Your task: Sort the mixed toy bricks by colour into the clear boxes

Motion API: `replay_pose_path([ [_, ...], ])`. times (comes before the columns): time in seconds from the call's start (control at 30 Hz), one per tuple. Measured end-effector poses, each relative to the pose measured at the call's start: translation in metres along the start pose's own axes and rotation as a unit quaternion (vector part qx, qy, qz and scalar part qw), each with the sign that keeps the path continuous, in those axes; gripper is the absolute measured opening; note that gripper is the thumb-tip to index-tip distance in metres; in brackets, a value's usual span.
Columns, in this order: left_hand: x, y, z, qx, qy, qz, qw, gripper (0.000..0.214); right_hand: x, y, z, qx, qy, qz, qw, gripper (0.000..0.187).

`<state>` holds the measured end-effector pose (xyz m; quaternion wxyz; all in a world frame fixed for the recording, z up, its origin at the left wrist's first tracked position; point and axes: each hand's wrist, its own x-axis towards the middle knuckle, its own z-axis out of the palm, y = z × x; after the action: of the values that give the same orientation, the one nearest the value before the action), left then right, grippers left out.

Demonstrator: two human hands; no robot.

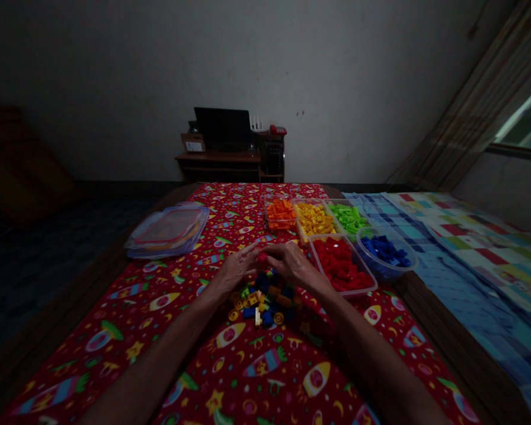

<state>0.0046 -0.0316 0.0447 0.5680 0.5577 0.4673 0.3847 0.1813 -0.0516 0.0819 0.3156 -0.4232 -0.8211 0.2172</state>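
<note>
Above a mixed pile of toy bricks (265,300), both my hands come together at the fingertips. A small red toy brick (262,258) sits between them, partly covered by fingers. My left hand (239,263) is closed with its fingertips against the brick from the left. From the other side, my right hand (292,261) pinches it with bent fingers. Blue, yellow, green, orange and white pieces make up the pile, some of them round like wheels. Just right of my right hand stands a clear box of red bricks (341,264).
Further containers hold orange bricks (281,212), yellow bricks (315,219), green bricks (347,218) and blue bricks (386,251). Stacked clear lids (168,230) lie at the left on the red patterned tablecloth (159,330). Beyond the table is a desk with a monitor (223,128); a bed (478,265) is at the right.
</note>
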Motion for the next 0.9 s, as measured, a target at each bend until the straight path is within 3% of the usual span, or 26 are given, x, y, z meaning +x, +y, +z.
replay_pose_path([
  [0.13,-0.006,0.002,-0.003,0.002,-0.019,0.047,0.999,0.062,-0.009,0.006,-0.046,-0.061,0.077,0.045,0.994,0.025],
  [0.23,-0.007,-0.002,-0.007,0.063,-0.025,0.071,0.995,0.065,-0.024,0.025,-0.084,-0.149,0.125,0.102,0.976,0.025],
  [0.33,-0.006,-0.005,-0.007,0.156,-0.040,0.121,0.979,0.057,-0.044,0.050,-0.114,-0.229,0.088,0.174,0.954,0.023],
  [0.43,-0.010,0.000,-0.003,0.253,-0.036,0.160,0.953,0.046,-0.064,0.065,-0.132,-0.248,0.036,0.193,0.949,0.027],
  [0.6,-0.021,0.012,0.007,0.358,-0.036,0.205,0.910,0.038,-0.072,0.059,-0.134,-0.221,0.120,0.149,0.956,0.032],
  [0.7,-0.029,0.009,0.015,0.384,-0.055,0.270,0.881,0.036,-0.064,0.047,-0.125,-0.193,0.138,0.138,0.962,0.028],
  [0.8,-0.042,0.004,0.027,0.420,-0.122,0.343,0.831,0.036,-0.058,0.038,-0.113,-0.164,0.133,0.125,0.969,0.027],
  [0.9,-0.055,0.000,0.042,0.479,-0.211,0.371,0.767,0.036,-0.056,0.030,-0.098,-0.147,0.103,0.090,0.980,0.027],
])
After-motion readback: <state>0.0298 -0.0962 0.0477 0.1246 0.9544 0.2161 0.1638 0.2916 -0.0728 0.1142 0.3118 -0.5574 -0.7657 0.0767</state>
